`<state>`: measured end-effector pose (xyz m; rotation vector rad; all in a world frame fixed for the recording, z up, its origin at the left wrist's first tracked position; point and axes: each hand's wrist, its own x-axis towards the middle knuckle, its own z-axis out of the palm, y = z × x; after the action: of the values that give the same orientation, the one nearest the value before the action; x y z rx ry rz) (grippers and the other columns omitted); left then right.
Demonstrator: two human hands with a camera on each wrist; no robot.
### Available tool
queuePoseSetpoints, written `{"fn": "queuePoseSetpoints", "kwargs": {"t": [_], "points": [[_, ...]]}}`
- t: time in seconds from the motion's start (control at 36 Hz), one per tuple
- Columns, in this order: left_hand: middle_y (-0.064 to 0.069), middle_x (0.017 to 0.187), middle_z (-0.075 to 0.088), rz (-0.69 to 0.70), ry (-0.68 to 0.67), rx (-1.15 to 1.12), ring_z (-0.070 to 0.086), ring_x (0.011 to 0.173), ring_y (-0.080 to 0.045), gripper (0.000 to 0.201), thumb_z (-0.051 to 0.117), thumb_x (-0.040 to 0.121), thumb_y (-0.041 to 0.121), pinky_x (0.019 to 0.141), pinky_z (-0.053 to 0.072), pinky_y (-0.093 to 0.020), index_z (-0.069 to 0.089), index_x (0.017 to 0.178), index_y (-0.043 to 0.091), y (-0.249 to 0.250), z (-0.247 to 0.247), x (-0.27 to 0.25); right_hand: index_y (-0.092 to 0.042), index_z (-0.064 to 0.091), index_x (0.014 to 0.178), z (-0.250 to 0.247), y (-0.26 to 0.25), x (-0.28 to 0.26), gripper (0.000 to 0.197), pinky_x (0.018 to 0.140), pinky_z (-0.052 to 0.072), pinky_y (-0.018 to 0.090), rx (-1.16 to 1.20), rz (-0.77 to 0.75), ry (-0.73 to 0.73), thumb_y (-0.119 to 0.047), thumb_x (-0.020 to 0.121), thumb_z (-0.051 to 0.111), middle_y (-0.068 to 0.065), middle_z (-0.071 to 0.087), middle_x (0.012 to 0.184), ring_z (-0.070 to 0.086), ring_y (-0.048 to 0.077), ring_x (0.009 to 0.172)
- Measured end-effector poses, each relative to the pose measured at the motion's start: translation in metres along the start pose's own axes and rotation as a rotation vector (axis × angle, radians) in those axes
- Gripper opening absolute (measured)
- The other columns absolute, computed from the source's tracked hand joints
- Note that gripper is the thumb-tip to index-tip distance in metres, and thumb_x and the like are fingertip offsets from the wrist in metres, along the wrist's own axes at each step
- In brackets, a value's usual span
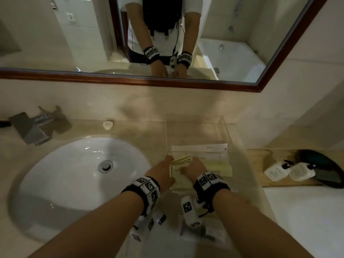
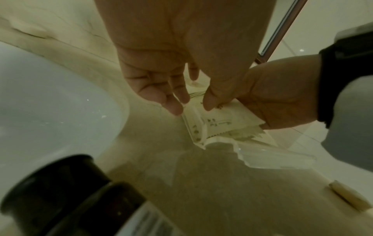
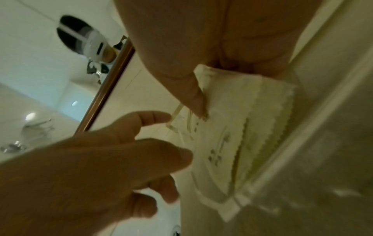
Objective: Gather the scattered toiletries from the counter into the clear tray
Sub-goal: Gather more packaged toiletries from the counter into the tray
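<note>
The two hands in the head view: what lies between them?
A pale sachet with yellow stripes lies between the left hand and right hand, over the clear tray. The right grips it; the left fingers are straight beside it.

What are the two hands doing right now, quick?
Left hand: open, fingers loose beside the packets, holding nothing.
Right hand: thumb and fingers pinch the packets inside the clear tray.
</note>
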<state>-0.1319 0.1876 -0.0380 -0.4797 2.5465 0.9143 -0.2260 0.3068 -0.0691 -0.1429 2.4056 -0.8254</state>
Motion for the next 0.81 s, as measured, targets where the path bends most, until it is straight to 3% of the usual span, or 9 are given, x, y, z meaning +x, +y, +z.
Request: {"fn": "queuePoseSetpoints", "kwargs": {"t": [0.14, 0.25, 0.33, 0.42, 0.47, 0.53, 0.58, 0.64, 0.81], "points": [[-0.007, 0.14, 0.037, 0.071, 0.093, 0.034, 0.052, 0.12, -0.029, 0.073, 0.06, 0.087, 0.021, 0.096, 0.049, -0.042, 0.019, 0.147, 0.027, 0.001, -0.003, 0.0, -0.004, 0.046, 0.122, -0.003, 0.0, -0.002, 0.065, 0.085, 0.048, 0.035, -0.172, 0.004, 0.078, -0.043, 0.076, 0.072, 0.013, 0.052, 0.122, 0.054, 0.031, 0.11], [-0.003, 0.149, 0.027, 0.187, 0.079, 0.121, 0.045, 0.129, -0.028, 0.073, 0.062, 0.088, 0.02, 0.103, 0.044, -0.037, 0.023, 0.149, 0.025, 0.002, -0.002, 0.003, -0.012, 0.048, 0.096, -0.011, 0.004, -0.005, 0.043, 0.069, 0.041, 0.031, -0.134, 0.033, 0.003, -0.042, 0.078, 0.072, 0.006, 0.054, 0.097, 0.053, 0.024, 0.086], [0.0, 0.154, 0.021, 0.228, 0.018, 0.194, 0.039, 0.134, -0.028, 0.075, 0.065, 0.087, 0.025, 0.109, 0.038, -0.038, 0.024, 0.15, 0.026, 0.001, 0.004, 0.006, -0.014, 0.046, 0.088, -0.01, 0.005, -0.007, 0.032, 0.053, 0.034, 0.025, -0.116, 0.0, 0.024, -0.036, 0.082, 0.069, -0.001, 0.05, 0.078, 0.049, 0.018, 0.071], [0.0, 0.156, 0.018, 0.212, 0.007, 0.24, 0.037, 0.135, -0.029, 0.075, 0.067, 0.085, 0.026, 0.111, 0.036, -0.039, 0.028, 0.149, 0.025, 0.001, 0.009, 0.006, -0.019, 0.041, 0.077, -0.009, 0.004, -0.009, 0.031, 0.049, 0.031, 0.023, -0.061, -0.008, 0.056, -0.033, 0.082, 0.068, -0.003, 0.046, 0.072, 0.044, 0.012, 0.061], [0.001, 0.156, 0.017, 0.213, 0.01, 0.253, 0.037, 0.136, -0.029, 0.072, 0.066, 0.086, 0.022, 0.112, 0.035, -0.038, 0.03, 0.148, 0.026, 0.003, 0.009, 0.006, -0.018, 0.044, 0.078, -0.012, 0.003, -0.01, 0.027, 0.055, 0.039, 0.027, -0.06, 0.024, 0.043, -0.035, 0.085, 0.064, -0.002, 0.048, 0.074, 0.05, 0.018, 0.069], [0.001, 0.156, 0.018, 0.221, 0.006, 0.268, 0.037, 0.135, -0.029, 0.071, 0.065, 0.087, 0.018, 0.111, 0.036, -0.038, 0.03, 0.148, 0.027, 0.005, 0.009, 0.007, -0.017, 0.047, 0.075, -0.017, 0.004, -0.011, 0.023, 0.075, 0.048, 0.035, -0.119, 0.057, 0.017, -0.032, 0.091, 0.052, 0.001, 0.049, 0.076, 0.052, 0.024, 0.081], [0.001, 0.155, 0.02, 0.214, 0.004, 0.281, 0.037, 0.135, -0.029, 0.072, 0.065, 0.086, 0.016, 0.11, 0.037, -0.039, 0.03, 0.148, 0.028, 0.007, 0.008, 0.007, -0.015, 0.057, 0.085, -0.022, 0.007, -0.011, 0.02, 0.086, 0.045, 0.033, -0.207, 0.063, 0.004, -0.026, 0.096, 0.044, 0.006, 0.057, 0.089, 0.057, 0.03, 0.097], [0.001, 0.154, 0.02, 0.204, -0.006, 0.3, 0.036, 0.135, -0.03, 0.074, 0.067, 0.085, 0.019, 0.11, 0.038, -0.04, 0.031, 0.148, 0.032, 0.01, 0.007, 0.007, -0.009, 0.06, 0.098, -0.025, 0.01, -0.01, 0.024, 0.081, 0.042, 0.031, -0.26, 0.06, 0.01, -0.025, 0.098, 0.041, 0.013, 0.062, 0.111, 0.058, 0.03, 0.107], [0.006, 0.154, 0.019, 0.186, 0.05, 0.453, 0.029, 0.134, -0.028, 0.068, 0.067, 0.08, 0.038, 0.104, 0.036, -0.046, 0.035, 0.14, 0.044, 0.021, 0.006, 0.002, -0.008, 0.06, 0.102, -0.033, 0.004, -0.011, 0.023, 0.077, 0.042, 0.029, -0.334, -0.041, -0.009, -0.025, 0.096, 0.046, 0.013, 0.063, 0.114, 0.059, 0.03, 0.102]]}}
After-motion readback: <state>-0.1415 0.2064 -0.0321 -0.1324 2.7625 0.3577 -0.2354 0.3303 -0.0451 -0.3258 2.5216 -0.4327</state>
